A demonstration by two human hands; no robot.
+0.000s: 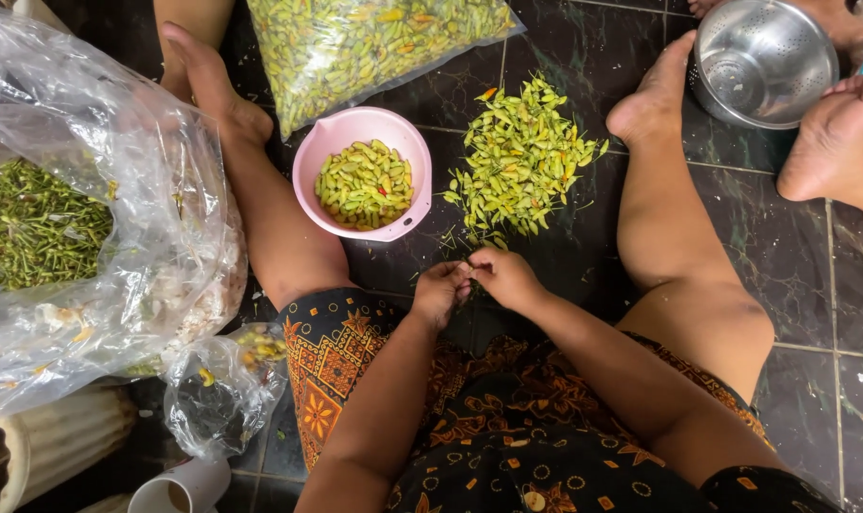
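Seated on a dark tiled floor (584, 57), legs spread, both hands meeting low in the middle. Left hand (441, 290) curled, fingertips pressed together on something small at the point where it touches the right hand (506, 275) — most likely one small chili, but too hidden between the fingers to tell for sure. Right hand likewise closed in a pinch, thumb and fingers drawn tight against the left hand's tips.

Just beyond the hands, a loose pile of yellow-green chilies (522, 157) spread straight on the floor, its near edge almost touching the fingers, a few thin stems scattered beside it. Left of the pile and near it, a pink bowl (308, 161) about half full of the same chilies, one red among them. Farther up, a clear plastic bag of chilies (365, 38) lying flat between the feet.

At far left, a big crumpled clear bag (156, 190) holding a heap of green stems (32, 223), resting against the left leg; a smaller clear bag (218, 389) slumped below it. At top right, a steel colander (764, 57) — well apart from the hands, beside another person's foot (831, 142).
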